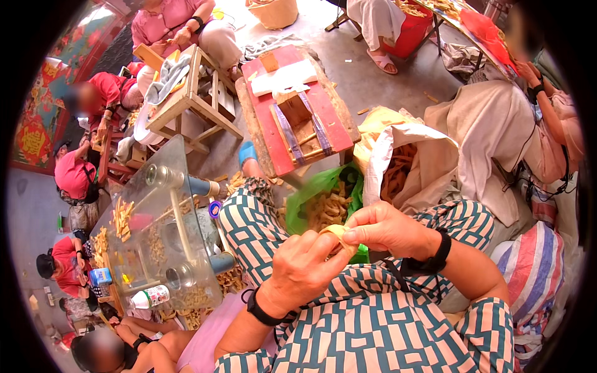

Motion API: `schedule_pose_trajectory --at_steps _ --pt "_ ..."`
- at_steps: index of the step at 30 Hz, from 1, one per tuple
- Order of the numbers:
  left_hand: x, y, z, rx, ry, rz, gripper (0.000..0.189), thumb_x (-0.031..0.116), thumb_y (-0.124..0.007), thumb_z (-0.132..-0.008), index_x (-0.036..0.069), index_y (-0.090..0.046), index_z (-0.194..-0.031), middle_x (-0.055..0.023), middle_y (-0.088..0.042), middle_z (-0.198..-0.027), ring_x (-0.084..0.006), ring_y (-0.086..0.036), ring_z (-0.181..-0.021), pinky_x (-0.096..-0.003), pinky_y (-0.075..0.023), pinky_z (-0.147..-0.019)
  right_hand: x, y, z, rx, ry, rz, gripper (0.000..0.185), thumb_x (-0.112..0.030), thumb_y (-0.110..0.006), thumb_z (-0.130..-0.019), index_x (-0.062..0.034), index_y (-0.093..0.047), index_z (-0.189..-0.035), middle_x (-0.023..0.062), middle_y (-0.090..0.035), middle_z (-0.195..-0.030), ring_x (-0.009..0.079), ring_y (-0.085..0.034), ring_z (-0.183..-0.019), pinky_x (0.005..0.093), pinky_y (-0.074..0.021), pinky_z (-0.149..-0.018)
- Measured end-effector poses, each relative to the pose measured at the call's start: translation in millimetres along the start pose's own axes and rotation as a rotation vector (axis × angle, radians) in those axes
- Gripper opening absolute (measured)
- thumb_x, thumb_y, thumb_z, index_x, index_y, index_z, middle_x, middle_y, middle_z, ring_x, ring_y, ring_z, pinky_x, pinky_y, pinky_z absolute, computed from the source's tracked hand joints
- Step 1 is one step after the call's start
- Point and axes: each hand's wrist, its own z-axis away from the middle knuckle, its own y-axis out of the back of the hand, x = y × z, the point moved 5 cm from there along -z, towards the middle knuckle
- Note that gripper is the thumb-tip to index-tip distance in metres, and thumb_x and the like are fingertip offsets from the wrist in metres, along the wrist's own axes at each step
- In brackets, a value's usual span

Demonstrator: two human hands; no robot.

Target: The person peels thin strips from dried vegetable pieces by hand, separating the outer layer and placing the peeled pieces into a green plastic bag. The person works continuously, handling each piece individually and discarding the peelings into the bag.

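Note:
A pale yellow curled strip is pinched between my two hands above my lap. My left hand has its fingers curled round one side of the strip. From the other side, the thumb and fingertips of my right hand grip its upper edge. Part of the strip is hidden by my fingers. Just beyond my hands, a green plastic bag holds many similar curled strips. A woven sack with its rim folded down stands behind it, with darker brown strips inside.
Ahead is a wooden bench with a red board and a wooden jig. At left, a glass-topped table carries strips and a white bottle. A striped bag lies at right. Several people sit around, one close at lower left.

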Motion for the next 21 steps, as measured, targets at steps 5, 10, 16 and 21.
schedule_pose_trajectory --at_steps 5,10,16,21 --pt "-3 2 0 0.078 0.026 -0.005 0.027 0.006 -0.073 -0.071 0.013 -0.076 -0.097 -0.0018 -0.061 -0.095 -0.0204 -0.06 -0.078 -0.033 -0.0473 -0.064 7 -5 -6 0.016 0.076 -0.181 0.023 -0.025 -0.074 -0.095 -0.0031 -0.069 -0.098 -0.0054 -0.059 -0.071 0.0005 -0.045 -0.053 0.0168 -0.0316 -0.045" --pt "-7 3 2 0.15 0.082 0.002 0.027 0.005 -0.072 -0.072 0.012 -0.074 -0.099 -0.0071 -0.062 -0.109 -0.0268 -0.062 -0.101 -0.0408 -0.0501 -0.084 3 -4 -8 0.12 0.135 -0.159 0.018 -0.022 -0.073 -0.095 -0.0057 -0.067 -0.101 -0.0058 -0.056 -0.071 0.0016 -0.04 -0.05 0.0181 -0.0294 -0.044" --pt "1 12 16 0.481 0.145 -0.161 0.021 0.01 -0.07 -0.085 0.016 -0.07 -0.105 -0.0072 -0.064 -0.127 -0.0289 -0.057 -0.121 -0.0589 -0.0355 -0.112 -3 -26 -4 -0.286 0.066 -0.535 0.009 -0.014 -0.066 -0.098 -0.0067 -0.064 -0.102 -0.0037 -0.054 -0.073 0.0022 -0.039 -0.053 0.0183 -0.025 -0.044" --pt "-11 13 15 0.397 0.129 -0.258 0.019 0.01 -0.074 -0.083 0.014 -0.07 -0.101 -0.0048 -0.067 -0.118 -0.0279 -0.061 -0.113 -0.0558 -0.0363 -0.112 18 -3 -16 -0.081 -0.035 -0.376 0.011 -0.013 -0.07 -0.094 -0.0076 -0.064 -0.102 -0.0022 -0.056 -0.077 0.0029 -0.043 -0.056 0.0176 -0.027 -0.044"
